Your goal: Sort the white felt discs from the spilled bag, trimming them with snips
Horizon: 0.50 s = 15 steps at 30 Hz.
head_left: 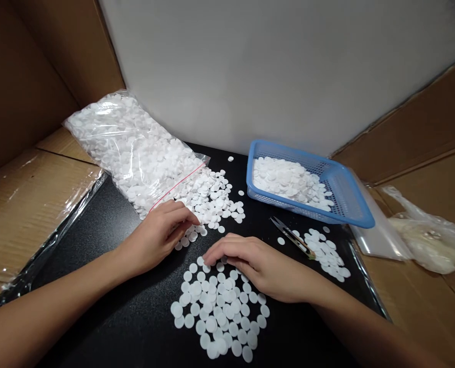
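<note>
My left hand [156, 235] is over the near edge of a heap of small white round discs [208, 199]. Its fingers are bent and loosely apart from the thumb, and no disc shows in its grasp. These discs spill from the mouth of a clear zip bag [123, 143] full of more of them. My right hand [260, 266] arches over the far edge of a second, flatter spread of white discs [220, 312]. Its curved fingertips rest at the discs there, with the thumb apart. What lies beneath both palms is hidden.
A blue plastic basket [350, 191] holding white discs stands at the back right. Thread snips [292, 236] lie before it, beside a smaller group of discs [329, 255]. A knotted clear bag [430, 235] sits at far right. Cardboard surrounds the black tabletop [97, 301].
</note>
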{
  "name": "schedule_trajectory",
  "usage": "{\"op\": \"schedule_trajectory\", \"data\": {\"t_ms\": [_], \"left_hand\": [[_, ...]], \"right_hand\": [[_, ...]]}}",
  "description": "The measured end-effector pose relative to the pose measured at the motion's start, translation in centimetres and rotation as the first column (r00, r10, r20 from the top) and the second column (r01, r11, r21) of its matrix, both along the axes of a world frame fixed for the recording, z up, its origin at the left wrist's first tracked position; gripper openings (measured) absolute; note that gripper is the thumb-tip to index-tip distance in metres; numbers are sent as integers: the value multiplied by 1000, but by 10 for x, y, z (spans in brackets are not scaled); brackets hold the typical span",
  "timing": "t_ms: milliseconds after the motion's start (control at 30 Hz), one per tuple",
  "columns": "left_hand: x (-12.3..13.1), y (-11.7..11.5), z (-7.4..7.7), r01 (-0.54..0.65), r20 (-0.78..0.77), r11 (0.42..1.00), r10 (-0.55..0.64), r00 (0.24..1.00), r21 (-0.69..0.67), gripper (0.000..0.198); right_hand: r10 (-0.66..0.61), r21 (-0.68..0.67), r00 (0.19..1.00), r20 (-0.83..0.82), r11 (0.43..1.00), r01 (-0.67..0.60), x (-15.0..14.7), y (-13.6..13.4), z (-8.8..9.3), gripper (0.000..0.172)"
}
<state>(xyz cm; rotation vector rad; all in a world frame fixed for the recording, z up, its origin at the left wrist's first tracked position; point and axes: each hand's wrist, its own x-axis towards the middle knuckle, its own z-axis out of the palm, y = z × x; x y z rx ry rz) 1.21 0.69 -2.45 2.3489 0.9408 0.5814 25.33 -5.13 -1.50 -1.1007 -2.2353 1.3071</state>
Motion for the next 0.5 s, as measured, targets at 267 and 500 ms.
{"op": "schedule_trajectory", "data": {"t_ms": [267,500], "left_hand": [[12,-7,-14,85,-245,962,-19,969,261,6],[19,-3,-15,171,-318,875,-21,948,453,14]], "right_hand": [[-434,248,901,24,875,415,-1,11,-17,10],[-461,335,884,82,848,411,-4,19,-29,8]]}}
